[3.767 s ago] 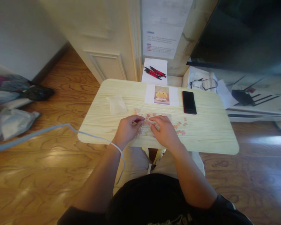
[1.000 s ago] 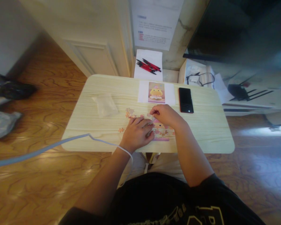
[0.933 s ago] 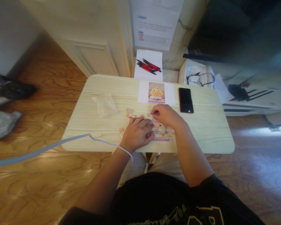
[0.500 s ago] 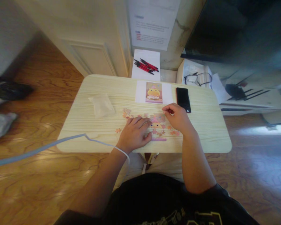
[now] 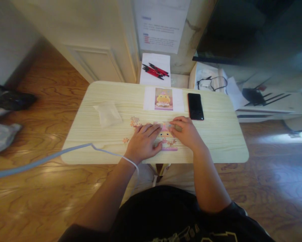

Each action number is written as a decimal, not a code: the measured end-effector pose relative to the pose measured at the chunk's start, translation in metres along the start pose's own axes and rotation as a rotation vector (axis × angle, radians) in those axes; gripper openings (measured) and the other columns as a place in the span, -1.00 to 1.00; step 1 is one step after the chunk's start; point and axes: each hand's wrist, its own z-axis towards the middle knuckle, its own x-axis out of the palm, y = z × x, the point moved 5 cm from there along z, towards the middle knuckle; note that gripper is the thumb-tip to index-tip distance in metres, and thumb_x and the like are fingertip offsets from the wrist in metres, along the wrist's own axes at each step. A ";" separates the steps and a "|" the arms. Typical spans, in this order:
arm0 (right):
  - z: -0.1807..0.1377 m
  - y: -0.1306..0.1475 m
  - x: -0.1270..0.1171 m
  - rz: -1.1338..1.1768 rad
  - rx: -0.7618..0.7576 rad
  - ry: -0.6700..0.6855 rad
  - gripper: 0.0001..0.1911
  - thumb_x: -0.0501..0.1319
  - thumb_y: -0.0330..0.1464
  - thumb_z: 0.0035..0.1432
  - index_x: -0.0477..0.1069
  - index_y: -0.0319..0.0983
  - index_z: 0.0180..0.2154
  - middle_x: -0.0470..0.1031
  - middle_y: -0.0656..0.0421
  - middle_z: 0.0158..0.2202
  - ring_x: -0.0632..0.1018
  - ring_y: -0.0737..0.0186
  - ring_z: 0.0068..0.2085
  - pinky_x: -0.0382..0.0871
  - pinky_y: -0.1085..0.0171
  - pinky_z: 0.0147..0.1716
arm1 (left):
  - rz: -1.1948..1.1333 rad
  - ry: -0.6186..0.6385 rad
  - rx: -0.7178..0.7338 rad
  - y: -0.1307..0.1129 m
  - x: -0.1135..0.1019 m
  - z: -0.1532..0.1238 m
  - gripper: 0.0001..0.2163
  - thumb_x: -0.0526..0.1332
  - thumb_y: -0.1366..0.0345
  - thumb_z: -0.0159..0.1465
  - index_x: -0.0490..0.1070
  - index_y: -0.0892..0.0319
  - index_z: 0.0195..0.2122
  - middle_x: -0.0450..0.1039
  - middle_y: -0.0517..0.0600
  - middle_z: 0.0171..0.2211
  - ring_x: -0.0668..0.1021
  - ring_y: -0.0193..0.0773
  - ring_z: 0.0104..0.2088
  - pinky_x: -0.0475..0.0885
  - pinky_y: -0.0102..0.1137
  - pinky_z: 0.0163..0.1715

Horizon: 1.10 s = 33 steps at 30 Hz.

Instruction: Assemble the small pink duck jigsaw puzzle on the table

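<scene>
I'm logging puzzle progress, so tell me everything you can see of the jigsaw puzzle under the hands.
The jigsaw puzzle lies flat near the front edge of the pale wooden table. It looks like thin card, printed with a yellow duck in a pink hat. How complete it is, the hands hide. The left hand lies flat on its left part, the right hand rests on its upper right edge. A few loose pieces lie to its left.

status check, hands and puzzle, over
Left hand flat on the puzzle, open. Right hand fingertips down at its top right edge, grip unclear. Loose pieces left of the puzzle, phone beyond the right hand, untouched.
</scene>
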 end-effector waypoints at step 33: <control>0.045 0.037 0.033 -0.198 -0.017 0.214 -0.86 0.27 -0.47 0.25 0.58 -0.20 -0.17 0.54 0.03 -0.04 0.48 -0.01 0.08 0.35 0.04 0.14 | -0.034 -0.060 0.183 -0.001 0.003 -0.009 -0.74 0.20 0.25 0.36 0.62 0.09 -0.02 0.62 -0.03 0.10 0.58 -0.02 0.09 0.44 -0.03 0.11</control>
